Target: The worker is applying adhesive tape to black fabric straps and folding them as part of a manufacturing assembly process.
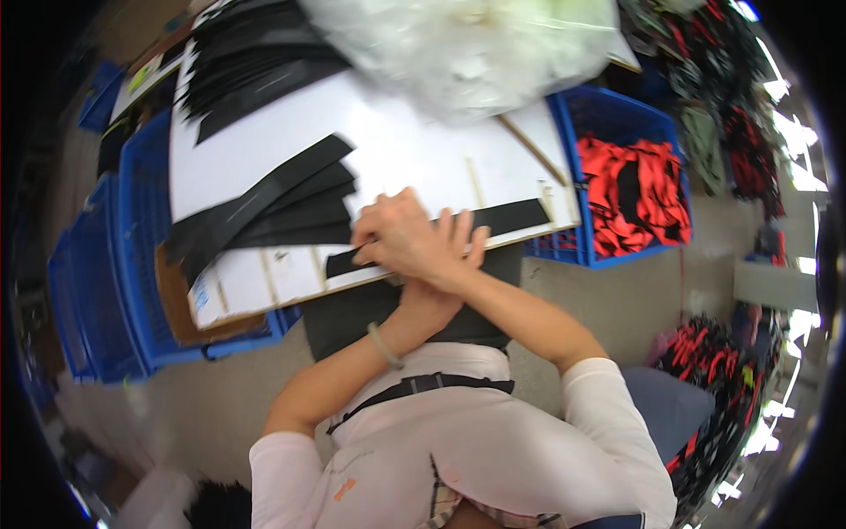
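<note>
A narrow black fabric strip point(515, 216) lies along the near edge of a white-topped table point(397, 132). My forearms cross at the wrists, the right one on top. My right hand point(398, 236) reaches over to the left part of the strip, its fingers curled and pinching there. Beneath it, my left hand point(463, 231) rests on the strip with its fingers stretched out, partly covered by the right wrist. Left of my hands, several wider black strips point(291, 198) lie fanned out on the table.
A stack of black strips point(256, 66) and a clear plastic bag with pale contents point(467, 53) sit at the far side. Blue crates point(145, 264) stand at left. At right, a blue crate point(608, 256) holds red and black pieces. A thin wooden stick point(533, 150) lies near the bag.
</note>
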The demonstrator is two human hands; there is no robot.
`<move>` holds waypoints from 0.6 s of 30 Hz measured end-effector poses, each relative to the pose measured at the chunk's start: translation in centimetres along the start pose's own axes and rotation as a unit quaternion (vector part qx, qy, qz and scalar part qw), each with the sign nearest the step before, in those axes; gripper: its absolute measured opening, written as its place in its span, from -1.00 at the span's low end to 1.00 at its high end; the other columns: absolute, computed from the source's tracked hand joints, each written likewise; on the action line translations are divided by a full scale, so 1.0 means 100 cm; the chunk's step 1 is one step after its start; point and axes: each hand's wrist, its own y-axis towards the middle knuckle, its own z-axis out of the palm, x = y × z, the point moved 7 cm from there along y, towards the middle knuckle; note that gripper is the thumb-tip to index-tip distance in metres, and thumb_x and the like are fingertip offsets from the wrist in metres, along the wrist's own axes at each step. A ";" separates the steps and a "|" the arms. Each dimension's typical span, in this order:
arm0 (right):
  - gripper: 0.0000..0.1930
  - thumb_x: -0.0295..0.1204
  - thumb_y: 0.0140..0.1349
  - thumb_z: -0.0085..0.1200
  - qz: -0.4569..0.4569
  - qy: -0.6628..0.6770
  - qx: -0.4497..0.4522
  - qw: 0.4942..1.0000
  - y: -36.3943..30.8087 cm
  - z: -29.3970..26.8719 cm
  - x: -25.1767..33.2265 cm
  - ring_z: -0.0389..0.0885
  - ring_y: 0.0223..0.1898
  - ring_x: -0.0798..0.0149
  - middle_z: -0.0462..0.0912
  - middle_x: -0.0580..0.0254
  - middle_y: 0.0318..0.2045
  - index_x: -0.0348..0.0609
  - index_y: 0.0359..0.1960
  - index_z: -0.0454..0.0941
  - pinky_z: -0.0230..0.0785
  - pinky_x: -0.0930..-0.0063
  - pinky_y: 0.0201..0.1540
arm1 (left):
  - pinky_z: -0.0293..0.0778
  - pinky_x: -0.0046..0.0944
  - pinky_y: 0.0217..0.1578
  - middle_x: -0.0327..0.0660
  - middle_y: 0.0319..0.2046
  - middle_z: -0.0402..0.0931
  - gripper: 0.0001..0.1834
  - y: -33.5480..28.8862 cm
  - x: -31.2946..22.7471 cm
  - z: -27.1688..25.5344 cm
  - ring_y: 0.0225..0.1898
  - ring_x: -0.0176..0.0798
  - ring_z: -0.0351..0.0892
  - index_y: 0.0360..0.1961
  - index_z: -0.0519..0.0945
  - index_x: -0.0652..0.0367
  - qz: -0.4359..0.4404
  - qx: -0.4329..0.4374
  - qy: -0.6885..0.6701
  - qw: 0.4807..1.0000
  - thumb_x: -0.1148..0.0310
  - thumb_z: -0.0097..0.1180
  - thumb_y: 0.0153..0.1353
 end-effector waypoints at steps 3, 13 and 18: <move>-0.86 -0.35 -0.27 0.38 0.008 0.007 -0.006 1.000 0.001 0.005 0.004 0.53 -0.39 0.30 0.60 0.43 -0.60 -0.01 -0.65 0.65 0.19 0.33 -0.12 | 0.09 0.18 0.31 0.03 0.35 0.20 -0.44 -0.003 0.003 -0.002 0.38 0.16 0.14 0.32 0.33 0.09 0.005 0.002 0.004 1.000 0.29 -0.11 0.27; -0.82 -0.28 -0.16 0.34 -0.036 0.010 -0.020 0.999 0.003 0.001 0.010 0.55 -0.34 0.20 0.59 0.38 -0.58 0.01 -0.62 0.58 0.21 0.25 -0.17 | 0.16 0.20 0.29 0.06 0.31 0.24 -0.44 0.001 0.005 -0.008 0.33 0.17 0.23 0.30 0.33 0.11 0.005 -0.018 0.013 1.000 0.32 -0.07 0.23; -0.89 -0.52 0.11 0.23 0.153 0.398 -0.046 0.904 -0.010 -0.044 -0.019 0.54 -0.34 0.45 0.63 0.28 -0.39 -0.29 -0.34 0.62 0.39 0.56 -0.21 | 0.25 0.04 0.17 0.06 0.08 0.39 -0.48 0.007 0.007 -0.011 0.14 0.07 0.36 0.15 0.50 0.11 -0.004 -0.017 -0.085 0.996 0.37 0.02 0.09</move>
